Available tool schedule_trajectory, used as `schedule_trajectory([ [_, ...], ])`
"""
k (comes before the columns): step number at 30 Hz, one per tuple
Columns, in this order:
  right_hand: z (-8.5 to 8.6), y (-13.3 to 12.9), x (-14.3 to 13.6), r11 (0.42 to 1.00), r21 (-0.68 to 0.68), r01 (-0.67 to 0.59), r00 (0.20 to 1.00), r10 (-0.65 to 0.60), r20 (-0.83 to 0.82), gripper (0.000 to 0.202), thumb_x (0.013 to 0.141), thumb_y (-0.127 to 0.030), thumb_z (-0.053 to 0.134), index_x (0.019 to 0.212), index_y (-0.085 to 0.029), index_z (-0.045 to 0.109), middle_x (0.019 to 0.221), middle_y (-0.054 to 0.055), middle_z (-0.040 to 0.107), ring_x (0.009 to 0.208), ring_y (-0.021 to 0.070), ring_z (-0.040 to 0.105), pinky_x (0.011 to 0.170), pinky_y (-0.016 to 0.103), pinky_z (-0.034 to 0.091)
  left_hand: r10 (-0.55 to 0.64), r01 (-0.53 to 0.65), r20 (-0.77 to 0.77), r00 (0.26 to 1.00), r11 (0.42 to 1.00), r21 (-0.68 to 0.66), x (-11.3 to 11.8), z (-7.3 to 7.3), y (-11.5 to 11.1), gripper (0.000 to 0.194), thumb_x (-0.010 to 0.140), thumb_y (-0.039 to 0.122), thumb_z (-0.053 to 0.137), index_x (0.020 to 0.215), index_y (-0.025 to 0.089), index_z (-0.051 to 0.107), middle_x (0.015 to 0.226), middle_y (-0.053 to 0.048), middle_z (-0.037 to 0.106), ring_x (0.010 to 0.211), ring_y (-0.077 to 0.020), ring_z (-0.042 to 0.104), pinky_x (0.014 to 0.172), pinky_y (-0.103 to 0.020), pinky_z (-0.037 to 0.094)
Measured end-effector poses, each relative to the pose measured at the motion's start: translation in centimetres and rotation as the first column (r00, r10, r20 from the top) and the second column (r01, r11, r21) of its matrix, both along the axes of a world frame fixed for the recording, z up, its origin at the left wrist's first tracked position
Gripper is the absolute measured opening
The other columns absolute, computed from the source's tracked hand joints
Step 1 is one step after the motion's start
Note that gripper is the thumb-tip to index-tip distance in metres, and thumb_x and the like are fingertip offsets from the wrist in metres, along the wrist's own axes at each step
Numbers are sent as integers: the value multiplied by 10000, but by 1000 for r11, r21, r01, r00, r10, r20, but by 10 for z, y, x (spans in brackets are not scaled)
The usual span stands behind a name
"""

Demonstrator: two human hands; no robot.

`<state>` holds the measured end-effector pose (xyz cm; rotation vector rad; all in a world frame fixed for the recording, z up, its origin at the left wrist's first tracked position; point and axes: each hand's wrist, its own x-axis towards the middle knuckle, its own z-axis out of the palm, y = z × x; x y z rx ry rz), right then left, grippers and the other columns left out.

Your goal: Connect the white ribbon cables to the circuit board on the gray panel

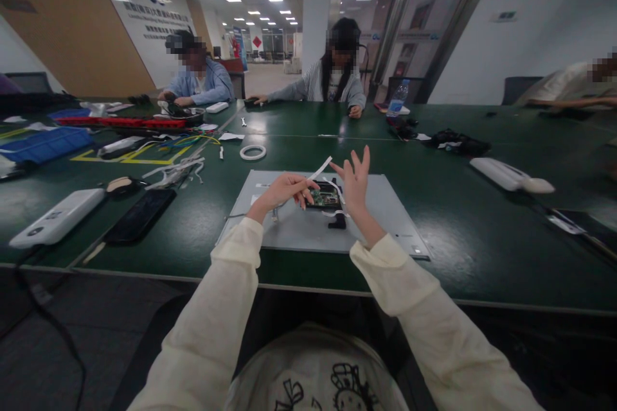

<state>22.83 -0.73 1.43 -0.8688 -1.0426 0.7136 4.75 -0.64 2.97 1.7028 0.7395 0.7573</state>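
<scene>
My left hand (284, 192) is closed, pinching a narrow white strip (320, 169) that points up and to the right. My right hand (355, 186) is raised with its fingers spread, one fingertip close to the strip's free end; whether they touch I cannot tell. Beneath both hands lies a flat grey panel (289, 237). On the panel, a green circuit board (326, 196) in a black frame shows between my hands. Another pale strip curves beside the board, partly behind my right hand. A small black piece (337, 221) rests just below the board.
A white tape roll (253, 152) lies beyond the panel. To the left are a black phone (141, 215), a white power bank (58, 217) and blue trays (48, 143). Another white device (506, 174) is at right. Across the table sit other people, near a water bottle (398, 99).
</scene>
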Motion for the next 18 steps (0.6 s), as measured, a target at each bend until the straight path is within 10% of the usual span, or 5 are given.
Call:
schedule_trajectory([
  [8,5,-1,-6,821,-296,-488,869,424,-255,454,874,-473,434,1210,-168,469,910,99,682,756,176,670,732,302,539,12,-12,-31,999,1000,-6,0,-3,3,463,812,492,516,1001,90,648,668,-84,688,465,-95,595,425,-163,381],
  [18,0,-3,-11,959,-98,-268,962,260,-84,304,683,-397,688,867,-158,648,792,47,689,773,185,665,796,342,535,56,-55,-77,995,998,12,4,-4,5,447,826,486,498,1039,113,621,773,-88,694,481,-95,607,417,-158,375],
])
